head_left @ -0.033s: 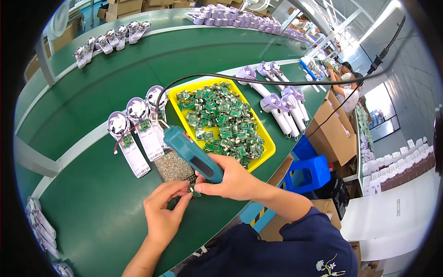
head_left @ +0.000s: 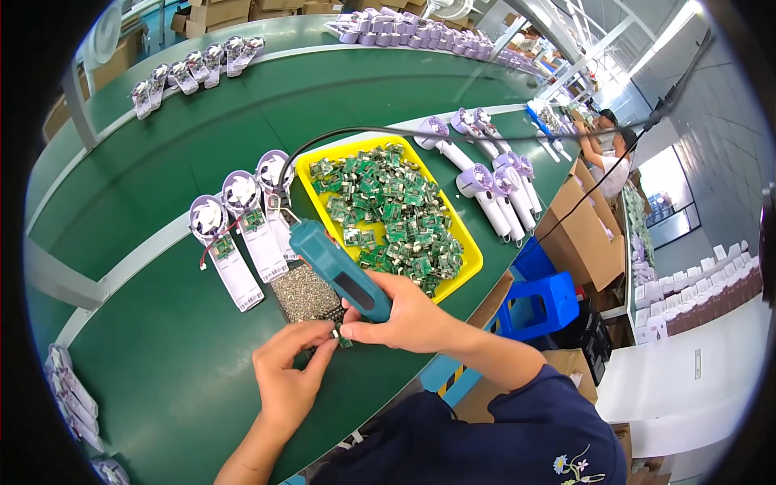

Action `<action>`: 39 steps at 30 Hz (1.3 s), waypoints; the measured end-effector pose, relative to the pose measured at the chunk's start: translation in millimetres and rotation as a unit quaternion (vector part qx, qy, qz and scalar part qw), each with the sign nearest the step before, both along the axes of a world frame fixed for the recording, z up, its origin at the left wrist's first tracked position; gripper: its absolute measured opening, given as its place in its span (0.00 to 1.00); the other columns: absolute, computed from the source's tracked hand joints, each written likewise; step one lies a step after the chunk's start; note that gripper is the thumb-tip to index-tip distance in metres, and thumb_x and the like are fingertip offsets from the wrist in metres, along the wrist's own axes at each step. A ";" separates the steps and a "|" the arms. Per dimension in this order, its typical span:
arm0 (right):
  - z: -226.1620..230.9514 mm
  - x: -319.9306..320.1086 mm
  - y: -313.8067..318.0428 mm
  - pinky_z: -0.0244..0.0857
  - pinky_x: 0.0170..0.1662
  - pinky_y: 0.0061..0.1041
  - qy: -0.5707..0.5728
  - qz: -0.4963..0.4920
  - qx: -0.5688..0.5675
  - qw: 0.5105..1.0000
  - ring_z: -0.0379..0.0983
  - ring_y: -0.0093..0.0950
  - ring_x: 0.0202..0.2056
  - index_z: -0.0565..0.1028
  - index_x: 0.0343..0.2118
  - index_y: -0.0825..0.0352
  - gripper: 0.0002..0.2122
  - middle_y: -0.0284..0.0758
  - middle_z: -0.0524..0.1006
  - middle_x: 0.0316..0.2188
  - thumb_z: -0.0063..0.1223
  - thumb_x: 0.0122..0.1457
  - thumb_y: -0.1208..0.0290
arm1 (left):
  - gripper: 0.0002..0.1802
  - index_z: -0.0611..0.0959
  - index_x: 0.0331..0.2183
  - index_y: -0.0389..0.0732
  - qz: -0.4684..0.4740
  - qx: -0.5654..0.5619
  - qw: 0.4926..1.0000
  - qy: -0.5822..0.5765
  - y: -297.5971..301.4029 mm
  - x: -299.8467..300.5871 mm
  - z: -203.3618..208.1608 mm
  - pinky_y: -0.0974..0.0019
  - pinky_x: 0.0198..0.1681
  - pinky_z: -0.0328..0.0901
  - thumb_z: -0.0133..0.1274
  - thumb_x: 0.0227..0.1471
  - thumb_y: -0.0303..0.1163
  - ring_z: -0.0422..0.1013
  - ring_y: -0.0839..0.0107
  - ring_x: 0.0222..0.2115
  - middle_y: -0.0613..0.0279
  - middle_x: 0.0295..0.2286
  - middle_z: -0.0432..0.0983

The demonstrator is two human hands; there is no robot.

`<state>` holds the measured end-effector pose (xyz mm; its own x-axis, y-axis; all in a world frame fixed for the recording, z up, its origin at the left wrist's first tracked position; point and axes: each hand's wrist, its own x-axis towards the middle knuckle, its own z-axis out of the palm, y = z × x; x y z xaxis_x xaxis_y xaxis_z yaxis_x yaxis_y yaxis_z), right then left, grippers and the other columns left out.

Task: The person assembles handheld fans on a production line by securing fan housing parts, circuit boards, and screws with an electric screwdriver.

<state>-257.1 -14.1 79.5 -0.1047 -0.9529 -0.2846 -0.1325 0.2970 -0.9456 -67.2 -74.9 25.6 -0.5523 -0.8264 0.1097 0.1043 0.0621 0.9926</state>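
Clasping a teal electric screwdriver (head_left: 341, 271) in the right hand (head_left: 416, 318), curling the fingers round its body; pinching with the left hand (head_left: 289, 365), bringing thumb and fingertips together on a small green circuit board (head_left: 345, 340); holding that board beside the near corner of the heap of small metal parts (head_left: 305, 293), with the right thumb lying close against it; not showing clearly how much of the grip is coming from that thumb.

For doing this well, probably best gripping the board by its edges, sparing the soldered components; bracing the fingertips of both hands against each other, thus stopping so small a piece from twisting or slipping into the heap; tucking the screwdriver deep in the palm, freeing thumb and forefinger for fine turning; steering its bit end, hidden here, away from the board's face; avoiding squeezing the body hard while adjusting the board.

Also worth minding the black cable (head_left: 356, 130), looping over the yellow tray (head_left: 471, 257) of loose boards (head_left: 396, 212), so preventing snagging; moving the tool gently near the purple-and-white fan units (head_left: 242, 194), lying just beyond the heap on the green table (head_left: 162, 356).
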 end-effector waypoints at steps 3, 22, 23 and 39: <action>-6.2 9.0 6.7 0.65 0.34 0.15 -0.045 -0.024 0.005 0.999 0.70 0.12 0.31 0.73 0.43 0.66 0.20 0.28 0.77 0.32 0.70 0.50 0.70 | 0.12 0.83 0.37 0.30 -0.006 -0.040 0.999 -0.021 3.5 5.1 -1.8 0.72 0.40 0.73 0.60 0.47 0.14 0.78 0.72 0.33 0.55 0.35 0.81; -52.5 20.5 63.7 0.50 0.11 0.19 -0.173 -0.099 -0.031 0.979 0.59 0.18 0.09 0.70 0.44 0.71 0.22 0.28 0.67 0.13 0.67 0.52 0.65 | 0.12 0.83 0.39 0.32 -0.223 0.209 0.949 0.083 -0.2 10.7 -2.9 0.71 0.41 0.72 0.63 0.50 0.24 0.76 0.76 0.35 0.60 0.33 0.81; -60.6 16.9 65.8 0.51 0.11 0.18 -0.209 -0.081 -0.039 0.974 0.59 0.18 0.09 0.68 0.47 0.70 0.25 0.29 0.68 0.15 0.68 0.52 0.63 | 0.12 0.83 0.38 0.32 -0.219 0.196 0.949 0.111 2.3 10.1 -6.6 0.72 0.38 0.72 0.63 0.49 0.24 0.76 0.78 0.32 0.61 0.30 0.81; -52.7 59.3 39.6 0.59 0.20 0.16 -0.286 0.093 0.016 0.953 0.67 0.14 0.17 0.78 0.43 0.73 0.17 0.29 0.77 0.24 0.69 0.49 0.79 | 0.07 0.83 0.33 0.28 -0.087 0.291 0.947 0.101 34.1 80.5 13.6 0.69 0.44 0.72 0.61 0.48 0.13 0.77 0.72 0.36 0.58 0.32 0.79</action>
